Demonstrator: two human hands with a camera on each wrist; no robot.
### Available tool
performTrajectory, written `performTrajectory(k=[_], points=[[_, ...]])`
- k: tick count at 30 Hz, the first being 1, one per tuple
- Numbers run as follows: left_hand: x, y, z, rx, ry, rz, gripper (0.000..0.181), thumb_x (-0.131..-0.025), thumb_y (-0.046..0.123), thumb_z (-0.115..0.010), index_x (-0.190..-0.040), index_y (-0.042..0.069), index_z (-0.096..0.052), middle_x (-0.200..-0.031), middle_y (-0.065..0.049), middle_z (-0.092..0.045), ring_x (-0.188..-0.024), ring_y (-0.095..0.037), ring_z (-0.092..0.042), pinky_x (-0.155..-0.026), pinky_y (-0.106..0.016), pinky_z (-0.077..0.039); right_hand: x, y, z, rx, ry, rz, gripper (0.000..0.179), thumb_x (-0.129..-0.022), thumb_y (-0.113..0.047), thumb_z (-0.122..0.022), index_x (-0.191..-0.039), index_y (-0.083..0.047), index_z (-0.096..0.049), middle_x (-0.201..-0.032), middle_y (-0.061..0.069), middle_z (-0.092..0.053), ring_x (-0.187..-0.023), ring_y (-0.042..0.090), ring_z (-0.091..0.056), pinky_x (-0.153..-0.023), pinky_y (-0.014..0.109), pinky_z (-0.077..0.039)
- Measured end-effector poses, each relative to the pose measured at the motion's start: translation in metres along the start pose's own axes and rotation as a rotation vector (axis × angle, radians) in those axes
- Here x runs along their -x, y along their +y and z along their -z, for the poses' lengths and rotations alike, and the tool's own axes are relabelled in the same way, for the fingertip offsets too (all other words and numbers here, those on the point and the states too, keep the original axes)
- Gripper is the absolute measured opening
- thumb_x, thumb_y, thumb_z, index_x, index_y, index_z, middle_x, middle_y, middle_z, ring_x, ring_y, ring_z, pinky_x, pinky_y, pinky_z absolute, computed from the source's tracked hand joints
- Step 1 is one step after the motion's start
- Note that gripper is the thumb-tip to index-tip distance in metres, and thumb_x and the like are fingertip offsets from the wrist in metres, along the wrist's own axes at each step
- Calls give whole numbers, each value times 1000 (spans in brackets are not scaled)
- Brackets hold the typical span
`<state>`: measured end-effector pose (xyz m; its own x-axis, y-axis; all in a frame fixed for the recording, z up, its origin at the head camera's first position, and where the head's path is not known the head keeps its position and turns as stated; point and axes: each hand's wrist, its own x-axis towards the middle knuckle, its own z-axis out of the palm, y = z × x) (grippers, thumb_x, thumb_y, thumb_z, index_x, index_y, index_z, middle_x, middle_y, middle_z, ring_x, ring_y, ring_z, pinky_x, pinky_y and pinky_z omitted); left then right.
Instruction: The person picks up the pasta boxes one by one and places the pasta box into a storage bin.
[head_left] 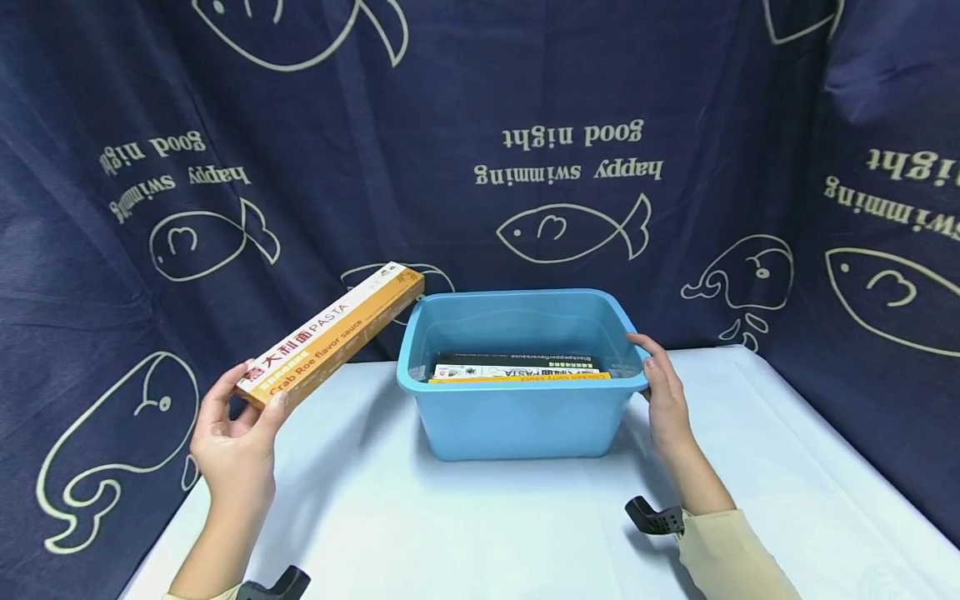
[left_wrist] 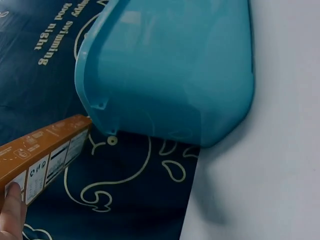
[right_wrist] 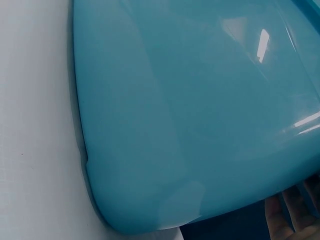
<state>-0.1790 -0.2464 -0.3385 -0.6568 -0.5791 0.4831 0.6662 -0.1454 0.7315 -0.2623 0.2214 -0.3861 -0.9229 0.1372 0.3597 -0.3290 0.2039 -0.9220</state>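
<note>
An orange and white pasta box [head_left: 337, 333], printed "Crab Roe flavor sauce", is pinched at its near end by my left hand [head_left: 238, 446]. It tilts up to the right, its far end close to the left rim of the blue bin [head_left: 517, 425]. In the left wrist view a finger [left_wrist: 11, 212] lies on the side of the pasta box [left_wrist: 40, 155]. My right hand [head_left: 663, 396] grips the bin's right rim, and its fingers [right_wrist: 295, 207] show beside the wall in the right wrist view. Inside the bin lie a black box [head_left: 517, 360], a white pasta box [head_left: 517, 372] and a yellow-orange box [head_left: 525, 380].
The bin stands on a white-covered table [head_left: 480, 525]. A dark blue curtain [head_left: 420, 167] with fish and whale drawings hangs behind the table and along both sides. Black wrist devices [head_left: 652, 517] are worn on both forearms.
</note>
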Motion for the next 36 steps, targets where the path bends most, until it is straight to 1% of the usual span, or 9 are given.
performTrajectory(k=[4,9,15,18,22,25,28,32,36], points=[[-2,2,-11,28,-6,31,62,-77,-32,-56,-134,-7,-54,-131,-14,-49,-103,-20,-70,-80,-29,-57,1,0,1,11,10,-10,52,-106,-44,-22,-151,-25,-41,-161,0,-33,-134,9,-38,-110,49,-33],[-4,3,-24,37,-15,52,62,-77,-32,-54,-134,-6,-55,-130,-14,-51,-101,-21,-70,-78,-29,-58,1,1,1,6,8,-3,52,-106,-43,-22,-151,-25,-41,-161,0,-33,-131,5,-39,-108,44,-35],[-7,3,-35,27,-33,69,62,-78,-31,-54,-134,-4,-56,-128,-12,-52,-100,-21,-69,-77,-27,-59,1,2,1,-1,6,-5,52,-106,-43,-22,-151,-25,-42,-160,1,-35,-129,5,-40,-111,51,-33],[-9,4,-39,17,-50,88,61,-79,-29,-56,-134,-3,-56,-129,-11,-53,-98,-20,-69,-76,-27,-59,1,2,0,-10,6,-7,52,-106,-43,-22,-151,-25,-42,-160,1,-34,-131,8,-39,-113,56,-31],[-10,4,-46,11,-86,125,59,-81,-24,-60,-135,-2,-55,-131,-10,-54,-96,-18,-70,-76,-28,-60,1,1,1,-10,4,0,52,-106,-43,-23,-151,-24,-41,-162,2,-32,-138,17,-37,-114,59,-29],[-12,2,-50,5,-119,155,58,-82,-22,-60,-136,0,-55,-132,-9,-55,-95,-16,-70,-76,-28,-60,0,1,1,-7,1,7,52,-106,-43,-23,-151,-23,-41,-162,2,-31,-141,24,-35,-115,61,-28],[-14,-1,-54,-20,-154,177,58,-84,-21,-58,-136,3,-56,-132,-7,-55,-95,-14,-70,-77,-28,-60,0,2,1,-8,1,8,52,-106,-43,-23,-151,-23,-41,-162,3,-32,-141,25,-36,-115,62,-27],[-17,-6,-59,-73,-196,206,57,-86,-17,-60,-137,7,-56,-131,-5,-54,-95,-13,-69,-77,-25,-60,-1,2,1,-7,3,6,52,-106,-43,-23,-151,-24,-41,-161,3,-33,-137,17,-38,-115,61,-28],[-20,-9,-64,-77,-221,240,55,-87,-14,-62,-137,9,-56,-132,-4,-52,-97,-12,-69,-78,-26,-60,-2,3,0,-10,0,8,52,-106,-43,-23,-151,-23,-41,-161,3,-33,-132,9,-39,-113,57,-31]])
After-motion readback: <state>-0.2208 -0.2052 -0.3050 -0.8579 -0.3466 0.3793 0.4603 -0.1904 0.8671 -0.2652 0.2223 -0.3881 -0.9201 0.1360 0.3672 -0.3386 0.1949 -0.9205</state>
